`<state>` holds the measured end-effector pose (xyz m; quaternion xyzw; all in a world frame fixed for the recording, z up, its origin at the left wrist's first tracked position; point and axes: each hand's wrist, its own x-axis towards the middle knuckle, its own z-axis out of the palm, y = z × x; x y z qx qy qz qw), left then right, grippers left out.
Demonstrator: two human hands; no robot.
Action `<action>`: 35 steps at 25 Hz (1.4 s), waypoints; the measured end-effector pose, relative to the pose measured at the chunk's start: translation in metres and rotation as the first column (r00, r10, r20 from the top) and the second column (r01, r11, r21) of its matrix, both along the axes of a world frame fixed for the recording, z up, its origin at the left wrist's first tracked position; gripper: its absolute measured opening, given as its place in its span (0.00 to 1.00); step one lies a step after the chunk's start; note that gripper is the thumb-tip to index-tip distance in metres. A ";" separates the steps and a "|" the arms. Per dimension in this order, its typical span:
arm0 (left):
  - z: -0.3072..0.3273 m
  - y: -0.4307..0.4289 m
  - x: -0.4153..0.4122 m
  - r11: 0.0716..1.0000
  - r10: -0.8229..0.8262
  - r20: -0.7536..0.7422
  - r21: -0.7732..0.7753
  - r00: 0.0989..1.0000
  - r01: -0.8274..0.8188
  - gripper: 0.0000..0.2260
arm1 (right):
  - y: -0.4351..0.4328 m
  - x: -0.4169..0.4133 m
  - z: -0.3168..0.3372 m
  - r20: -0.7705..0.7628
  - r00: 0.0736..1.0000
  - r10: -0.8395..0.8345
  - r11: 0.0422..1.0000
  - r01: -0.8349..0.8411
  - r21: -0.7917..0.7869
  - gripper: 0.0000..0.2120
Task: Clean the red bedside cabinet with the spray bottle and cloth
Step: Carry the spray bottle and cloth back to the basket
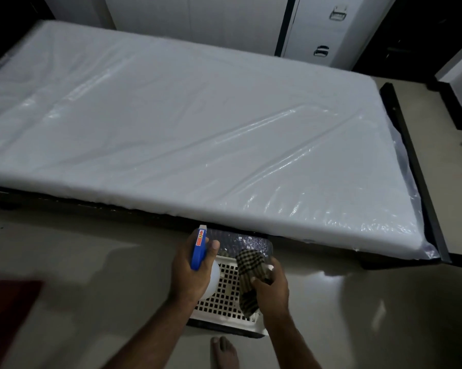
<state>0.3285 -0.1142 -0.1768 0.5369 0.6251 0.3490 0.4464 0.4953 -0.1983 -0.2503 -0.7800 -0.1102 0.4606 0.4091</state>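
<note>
Head view: we have the left hand (190, 272) wrapped around the spray bottle (201, 259), fingers clamped on the neck under the blue trigger head, thumb up beside it. Its white rounded body looks like smooth thin plastic, probably light and a bit slippery if wet; we'd keep taking it at the neck, index free for the trigger. Our right hand (271, 288) is pinched shut on the cloth (249, 272), a dark-and-tan checked weave, soft, limp, bunched and hanging down; any fistful grabs fine, and it should fold flat for wiping. Both items are held over a white perforated plastic basket (224, 302) on the pale glossy floor (91, 262), with bubble wrap (240, 243) at its far end. Behind it lies a mattress (184, 129) in crinkly clear plastic film on a dark frame. The red bedside cabinet (8, 310) shows only as a blurred dark-red flat edge at lower left, well apart from both hands; it looks rigid and smooth, so likely wipes easily. A bare foot (224, 352) is at the bottom.
</note>
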 end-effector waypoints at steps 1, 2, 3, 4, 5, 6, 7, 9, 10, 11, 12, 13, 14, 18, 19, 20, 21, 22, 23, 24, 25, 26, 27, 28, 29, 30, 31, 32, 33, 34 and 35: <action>-0.013 -0.001 0.001 1.000 -0.004 0.000 0.002 1.000 0.004 0.09 | -0.001 0.000 -0.011 -0.073 0.997 -0.006 1.000 0.008 0.029 0.33; -0.023 -0.001 0.001 1.000 -0.016 0.006 0.012 1.000 0.016 0.08 | -0.002 0.000 -0.021 -0.135 0.991 -0.017 0.999 0.023 0.045 0.32; -0.034 -0.002 0.001 0.999 -0.032 0.015 0.027 0.999 0.032 0.08 | -0.005 0.001 -0.031 -0.186 0.982 -0.041 0.997 0.052 0.053 0.31; -0.044 -0.002 0.000 0.997 -0.057 0.021 0.048 0.998 0.056 0.09 | -0.007 0.002 -0.042 -0.183 0.982 -0.054 0.997 0.062 0.039 0.29; -0.055 -0.002 -0.001 0.993 -0.093 0.022 0.068 0.995 0.091 0.11 | -0.011 0.003 -0.056 -0.153 0.987 -0.056 0.998 0.061 0.027 0.27; -0.066 -0.004 -0.003 0.988 -0.134 0.018 0.082 0.991 0.132 0.14 | -0.016 0.003 -0.067 -0.095 0.995 -0.024 1.000 0.024 0.002 0.27; -0.075 -0.006 -0.004 0.980 -0.173 0.016 0.100 0.985 0.171 0.16 | -0.019 0.002 -0.073 -0.009 0.999 0.037 0.999 -0.037 -0.025 0.27; -0.090 -0.012 -0.008 0.969 -0.219 0.015 0.117 0.976 0.216 0.18 | -0.024 -0.003 -0.078 0.234 0.950 0.207 0.978 -0.192 -0.084 0.28; -0.095 -0.015 -0.009 0.966 -0.229 0.015 0.128 0.973 0.226 0.19 | -0.025 -0.006 -0.076 0.362 0.884 0.295 0.955 -0.271 -0.117 0.29; -0.099 -0.017 -0.010 0.964 -0.232 0.023 0.142 0.972 0.226 0.21 | -0.026 -0.008 -0.075 0.468 0.804 0.367 0.929 -0.340 -0.144 0.30; -0.100 -0.018 -0.010 0.963 -0.228 0.029 0.156 0.973 0.221 0.22 | -0.026 -0.009 -0.072 0.540 0.729 0.421 0.903 -0.394 -0.173 0.29; -0.102 -0.018 -0.009 0.960 -0.229 0.028 0.174 0.973 0.221 0.24 | -0.026 -0.009 -0.070 0.577 0.679 0.454 0.881 -0.437 -0.180 0.28; -0.102 -0.019 -0.008 0.955 -0.236 0.017 0.189 0.972 0.228 0.24 | -0.027 -0.008 -0.066 0.587 0.657 0.473 0.868 -0.462 -0.183 0.26; -0.101 -0.025 -0.015 0.958 -0.254 0.053 0.152 0.966 0.243 0.31 | -0.033 -0.003 -0.061 0.649 0.582 0.491 0.842 -0.509 -0.180 0.24; -0.101 -0.027 -0.020 0.959 -0.266 0.076 0.119 0.961 0.256 0.34 | -0.033 -0.001 -0.062 0.676 0.550 0.491 0.834 -0.520 -0.182 0.24; -0.100 -0.029 -0.026 0.956 -0.287 0.076 0.081 0.955 0.281 0.38 | -0.031 -0.001 -0.060 0.696 0.531 0.483 0.835 -0.519 -0.183 0.23; -0.098 -0.031 -0.031 0.950 -0.311 0.051 0.037 0.949 0.310 0.42 | -0.028 0.000 -0.059 0.719 0.514 0.468 0.834 -0.525 -0.168 0.22; -0.095 -0.031 -0.035 0.944 -0.330 0.008 -0.017 0.944 0.330 0.46 | -0.025 0.001 -0.057 0.736 0.498 0.459 0.835 -0.525 -0.166 0.22; -0.092 -0.032 -0.038 0.939 -0.340 -0.041 -0.071 0.940 0.337 0.49 | -0.023 0.003 -0.056 0.752 0.483 0.449 0.835 -0.527 -0.160 0.22; -0.089 -0.033 -0.039 0.935 -0.345 -0.088 -0.119 0.934 0.334 0.52 | -0.021 0.004 -0.053 0.762 0.472 0.444 0.837 -0.522 -0.165 0.22; -0.085 -0.034 -0.041 0.931 -0.353 -0.124 -0.145 0.927 0.335 0.55 | -0.021 0.005 -0.053 0.773 0.461 0.435 0.839 -0.520 -0.161 0.23; -0.080 -0.034 -0.042 0.928 -0.361 -0.143 -0.154 0.922 0.340 0.58 | -0.021 0.004 -0.049 0.779 0.456 0.429 0.843 -0.513 -0.164 0.24; -0.076 -0.035 -0.043 0.926 -0.369 -0.158 -0.149 0.916 0.347 0.59 | -0.021 0.004 -0.048 0.781 0.458 0.425 0.843 -0.514 -0.157 0.24; -0.072 -0.036 -0.045 0.924 -0.378 -0.176 -0.143 0.909 0.356 0.60 | -0.020 0.004 -0.043 0.774 0.465 0.430 0.843 -0.513 -0.160 0.24; -0.068 -0.036 -0.047 0.920 -0.390 -0.203 -0.135 0.898 0.369 0.59 | -0.019 0.003 -0.039 0.783 0.457 0.421 0.841 -0.519 -0.149 0.24; -0.065 -0.036 -0.048 0.916 -0.401 -0.253 -0.130 0.880 0.380 0.58 | -0.017 0.001 -0.030 0.787 0.457 0.414 0.846 -0.513 -0.146 0.24; -0.061 -0.037 -0.050 0.910 -0.412 -0.322 -0.112 0.852 0.398 0.57 | -0.014 -0.001 -0.024 0.806 0.447 0.388 0.849 -0.513 -0.124 0.24; -0.057 -0.037 -0.050 0.901 -0.424 -0.399 -0.097 0.813 0.422 0.56 | -0.011 -0.003 -0.014 0.806 0.462 0.369 0.858 -0.502 -0.105 0.24; -0.054 -0.037 -0.051 0.896 -0.425 -0.460 -0.089 0.780 0.436 0.55 | -0.006 -0.005 -0.008 0.805 0.474 0.358 0.862 -0.498 -0.090 0.26; -0.046 -0.036 -0.051 0.890 -0.427 -0.507 -0.092 0.748 0.446 0.54 | -0.001 -0.008 0.006 0.795 0.492 0.356 0.863 -0.499 -0.078 0.28; -0.039 -0.033 -0.052 0.891 -0.417 -0.540 -0.086 0.731 0.445 0.54 | 0.004 -0.011 0.013 0.797 0.491 0.352 0.859 -0.508 -0.066 0.29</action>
